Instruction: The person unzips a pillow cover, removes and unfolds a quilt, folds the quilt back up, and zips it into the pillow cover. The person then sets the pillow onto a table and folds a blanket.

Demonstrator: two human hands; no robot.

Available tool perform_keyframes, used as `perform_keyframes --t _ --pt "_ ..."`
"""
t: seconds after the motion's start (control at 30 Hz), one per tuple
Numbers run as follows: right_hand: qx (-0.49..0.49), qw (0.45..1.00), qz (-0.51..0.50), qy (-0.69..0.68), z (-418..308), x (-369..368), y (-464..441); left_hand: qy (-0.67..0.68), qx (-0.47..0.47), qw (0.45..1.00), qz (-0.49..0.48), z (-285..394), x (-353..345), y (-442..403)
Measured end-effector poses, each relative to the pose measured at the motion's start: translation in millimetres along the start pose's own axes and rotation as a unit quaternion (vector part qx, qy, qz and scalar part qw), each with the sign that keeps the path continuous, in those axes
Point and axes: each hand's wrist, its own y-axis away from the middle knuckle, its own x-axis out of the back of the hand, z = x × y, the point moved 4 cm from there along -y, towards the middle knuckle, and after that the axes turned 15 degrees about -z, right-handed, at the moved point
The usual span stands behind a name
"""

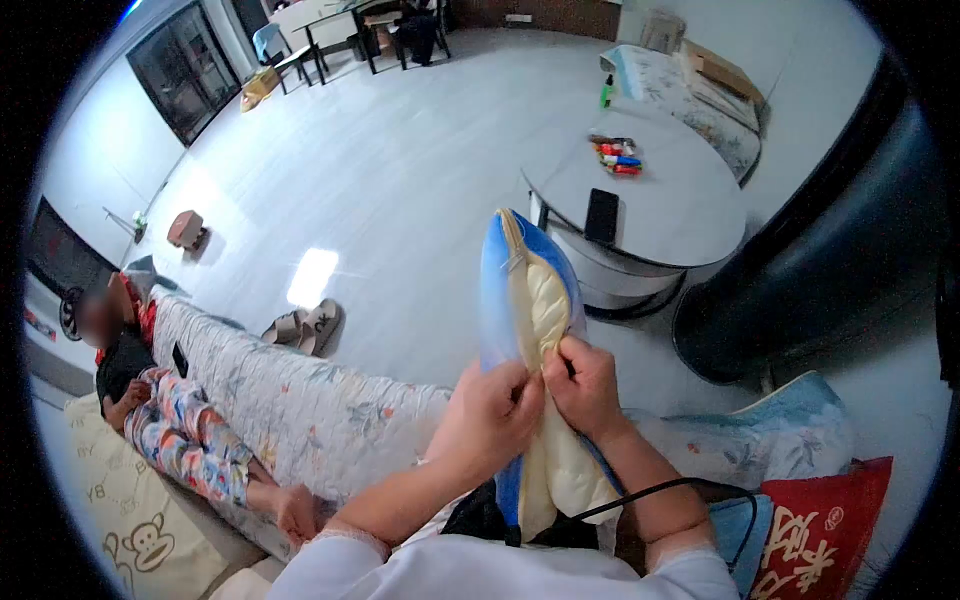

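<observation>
A blue and white cushion cover [495,305] stands upright in front of me, its zip opening parted along the length. Inside that opening shows a puffy cream inner cushion [549,305]. My left hand [500,405] is closed in a pinch on the cover's edge, at the left of the opening. Close beside it, my right hand [583,385] pinches the opposite edge, thumb and fingers pressed together. The fingertips of both hands are partly hidden, so the zip pull cannot be made out. A black cable [665,485] passes over my right forearm.
A person [185,420] reclines on the sofa [300,400] to my left, a phone beside them. Ahead right, an oval table [680,210] carries a black phone [602,216] and colourful small packets [617,157]. Slippers [305,327] lie on the floor. A red cushion [830,525] rests at lower right.
</observation>
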Motion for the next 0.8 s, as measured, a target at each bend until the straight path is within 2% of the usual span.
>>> perform_keyframes --t 0.03,0.1,0.17,0.23,0.3,0.37,0.4,0.43,0.47,0.5,0.6,0.63,0.67,0.77,0.8 --pt "-0.002 1.0 0.006 0.003 1.2 1.6 1.8 0.029 0.022 0.999 0.011 -0.2 -0.5 -2.6" --pt "-0.019 0.999 -0.02 0.02 2.1 -1.1 5.5 0.015 0.007 1.0 0.02 6.7 4.7 -8.5" --pt "0.008 1.0 0.002 0.011 -7.8 1.5 9.7 -0.001 -0.003 1.0 0.03 18.3 15.5 -14.2" --pt "0.03 0.999 0.036 0.0 -23.1 9.4 14.7 -0.016 -0.101 0.994 0.036 46.9 31.4 -21.1" --pt "0.053 0.996 0.065 -0.001 -48.3 18.2 18.4 -0.042 -0.124 0.991 0.008 72.9 55.4 -28.7" --pt "0.064 0.995 0.039 -0.059 -71.2 26.9 25.8 -0.145 -0.185 0.967 -0.095 107.5 72.3 -32.5" --pt "0.063 0.995 0.017 -0.073 -81.8 31.9 30.1 -0.148 -0.186 0.967 -0.097 121.2 84.6 -34.5" --pt "0.061 0.994 -0.004 -0.086 -92.4 36.8 34.4 -0.196 -0.217 0.944 -0.151 136.3 89.8 -34.9" --pt "0.095 0.989 0.018 -0.112 -109.4 40.7 39.5 -0.242 -0.247 0.916 -0.204 145.2 90.9 -32.0" --pt "0.114 0.983 0.015 -0.142 -109.9 36.4 46.8 -0.246 -0.249 0.914 -0.205 148.4 94.0 -29.6" --pt "0.144 0.956 0.006 -0.256 -108.9 21.3 65.9 -0.236 -0.25 0.869 -0.356 153.7 94.0 -22.4" --pt "0.135 0.941 0.003 -0.31 -107.6 17.1 69.9 -0.238 -0.252 0.867 -0.358 155.2 92.5 -21.4" --pt "0.106 0.932 -0.053 -0.342 -105.5 20.1 81.2 -0.217 -0.253 0.865 -0.377 155.7 88.1 -20.1" --pt "0.139 0.933 -0.035 -0.329 -95.4 21.5 103.6 -0.163 -0.26 0.862 -0.404 141.4 64.3 -14.3" --pt "0.081 0.919 -0.052 -0.382 -90.8 18.5 109.1 -0.132 -0.265 0.861 -0.414 132.9 54.8 -11.5"
